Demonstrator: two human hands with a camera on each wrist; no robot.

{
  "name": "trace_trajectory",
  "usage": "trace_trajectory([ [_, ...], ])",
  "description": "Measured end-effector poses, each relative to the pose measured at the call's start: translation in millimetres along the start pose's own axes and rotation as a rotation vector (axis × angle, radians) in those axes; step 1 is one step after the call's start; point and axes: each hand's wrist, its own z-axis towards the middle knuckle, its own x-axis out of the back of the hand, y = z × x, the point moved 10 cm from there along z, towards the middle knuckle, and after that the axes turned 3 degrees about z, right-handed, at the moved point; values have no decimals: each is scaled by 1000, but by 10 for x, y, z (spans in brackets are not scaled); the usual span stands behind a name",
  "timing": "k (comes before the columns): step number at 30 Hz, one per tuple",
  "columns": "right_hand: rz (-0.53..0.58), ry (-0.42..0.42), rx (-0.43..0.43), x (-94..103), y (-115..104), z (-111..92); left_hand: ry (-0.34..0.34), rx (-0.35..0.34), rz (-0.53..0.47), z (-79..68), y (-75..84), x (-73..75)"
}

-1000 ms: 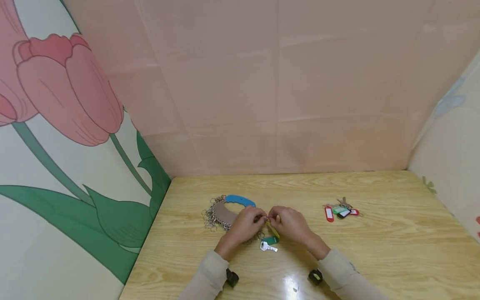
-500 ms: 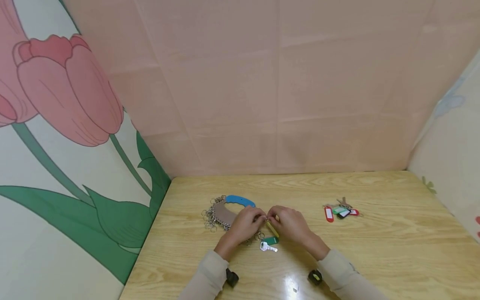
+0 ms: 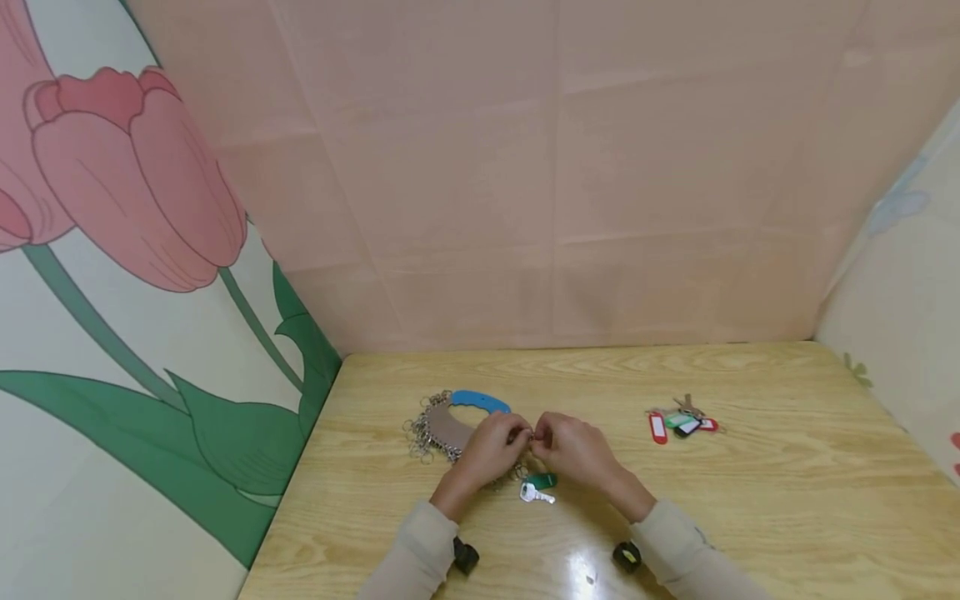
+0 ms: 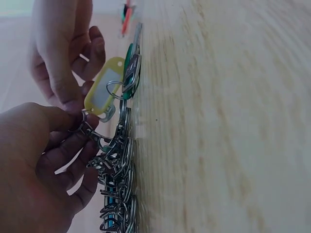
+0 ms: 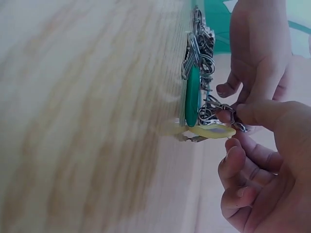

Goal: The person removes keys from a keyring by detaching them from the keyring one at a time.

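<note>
My left hand [image 3: 491,450] pinches a small metal split ring [image 4: 78,122] between thumb and fingers. Fingertip to fingertip with it, my right hand [image 3: 573,450] also pinches at that ring. From the ring hangs a yellow key tag [image 4: 99,90] with a pale label; the hands hide it in the head view. Below the hands, a green key tag [image 3: 542,481] and a silver key [image 3: 535,493] lie on the table. The crescent-shaped key holder [image 3: 448,427], brown with a blue grip and many metal rings along its edge, lies partly under my left hand.
To the right, a pile of keys with red, green and black key tags [image 3: 682,423] lies on the wooden table [image 3: 787,467]. A pink cloth wall [image 3: 555,208] rises behind the table. The tulip-printed wall [image 3: 135,333] borders the left side.
My right hand has turned and shifted slightly left. The yellow key tag, seen beneath it before in the head view, is now covered. My left hand stays nearly still.
</note>
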Motion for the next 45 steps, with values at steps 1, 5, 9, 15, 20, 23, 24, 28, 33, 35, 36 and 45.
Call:
trace_trajectory([
  [1, -2, -2, -5, -8, 6, 4, 0, 3, -2, 0, 5, 1],
  [5, -5, 0, -21, -25, 29, 8, 2, 3, -5, -2, 10, 7],
  [9, 1, 1, -33, -28, 34, 6, 4, 0, -3, -6, 11, 10],
  [15, 15, 6, -52, -30, 47, 9, -3, 5, -8, -6, 23, 10],
  [20, 21, 17, -58, -23, 43, 10, -5, 11, -7, -12, 28, 23],
  [23, 17, 28, -50, -13, 32, 14, -5, 11, -6, -12, 22, 22],
  [24, 15, 34, -44, -8, 28, 15, -4, 9, -5, -12, 21, 21],
  [28, 10, 53, -18, 3, 10, 24, -4, 3, -3, -10, 21, 11],
  [33, 14, 45, -17, -12, 11, 32, -7, 1, -7, -7, 16, 10],
  [35, 16, 39, -26, -22, 20, 36, -6, -1, -13, -6, 15, 15],
  [36, 15, 38, -34, -25, 28, 38, -5, -4, -17, -4, 17, 20],
  [45, 10, 57, -45, -4, 4, 27, 4, -5, -27, 6, 9, 26],
])
